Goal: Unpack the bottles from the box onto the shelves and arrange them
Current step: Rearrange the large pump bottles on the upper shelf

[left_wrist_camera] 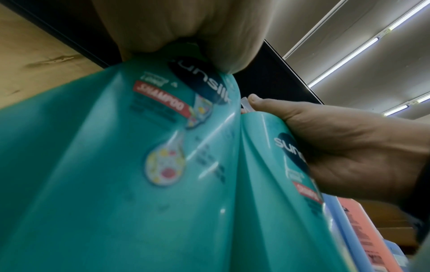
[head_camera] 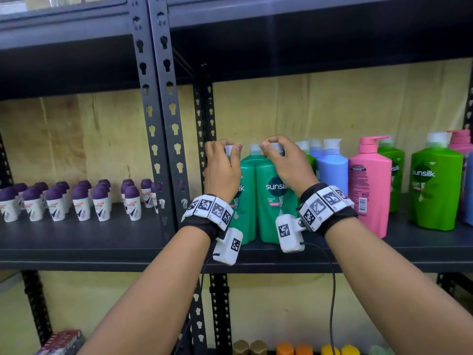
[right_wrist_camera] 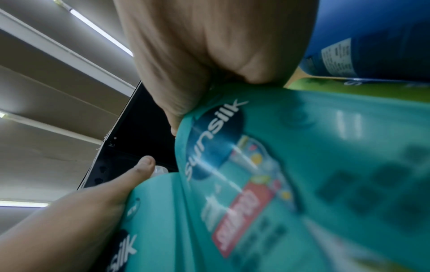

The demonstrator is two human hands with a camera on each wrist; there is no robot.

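Note:
Two teal-green Sunsilk shampoo bottles stand side by side at the front of the dark shelf [head_camera: 358, 254]. My left hand [head_camera: 225, 155] grips the pump cap of the left bottle [head_camera: 245, 201], fingers curled over its top. My right hand [head_camera: 279, 155] grips the cap of the right bottle [head_camera: 271, 201] the same way. A third teal bottle's cap [head_camera: 254, 148] shows between my hands, further back. The left wrist view shows the left bottle [left_wrist_camera: 116, 165] under my palm and the right hand [left_wrist_camera: 337, 147] on its bottle [left_wrist_camera: 274, 184]. The right wrist view shows the right bottle [right_wrist_camera: 302, 165] and the left hand [right_wrist_camera: 93, 202].
To the right stand a blue bottle [head_camera: 331, 172], a pink pump bottle [head_camera: 369, 190] and lime-green bottles [head_camera: 435, 188]. A slotted upright [head_camera: 158, 124] stands just left of my left hand. Several purple-capped roll-ons [head_camera: 76, 201] fill the left bay. Coloured caps [head_camera: 294, 349] show on the shelf below.

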